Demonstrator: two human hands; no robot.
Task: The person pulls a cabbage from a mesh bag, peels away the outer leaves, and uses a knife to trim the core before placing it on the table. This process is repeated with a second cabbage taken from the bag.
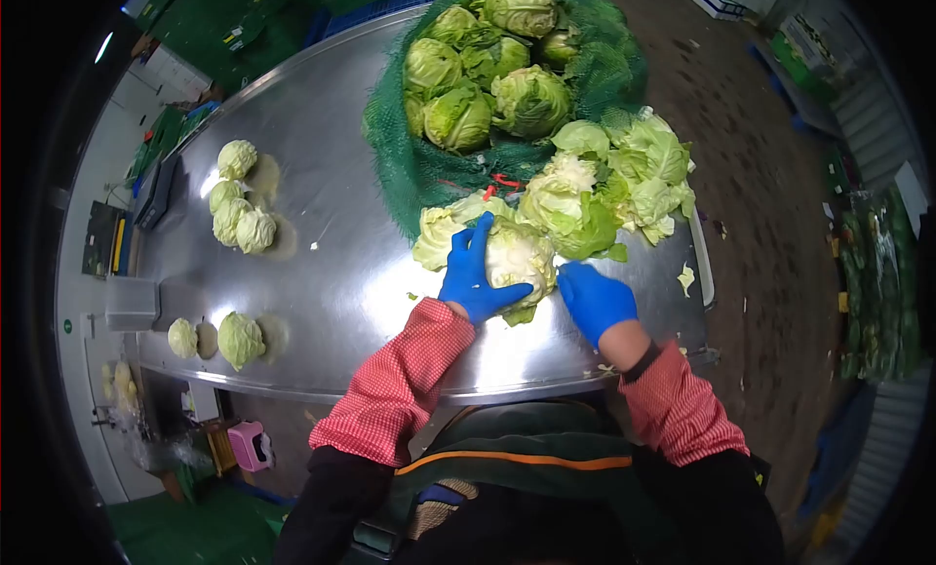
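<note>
A pale, partly trimmed cabbage (520, 258) rests on the steel table in front of me. My left hand (474, 277), in a blue glove, grips its left side with thumb and fingers apart around it. At the cabbage's right edge is my right hand (597, 300), also gloved in blue, with its fingers closed. What it holds, if anything, is hidden. Loose outer leaves (575, 214) are heaped just beyond the cabbage and to its right. Behind them, a green mesh bag (390, 146) lies opened around several whole cabbages (531, 102).
On the left of the steel table (331, 165) sit several smaller trimmed cabbages (236, 160), with two more near the front edge. A clear plastic container (132, 304) stands at the table's left end. Leaf scraps (686, 279) lie at the right edge. A pink stool (251, 446) is on the floor.
</note>
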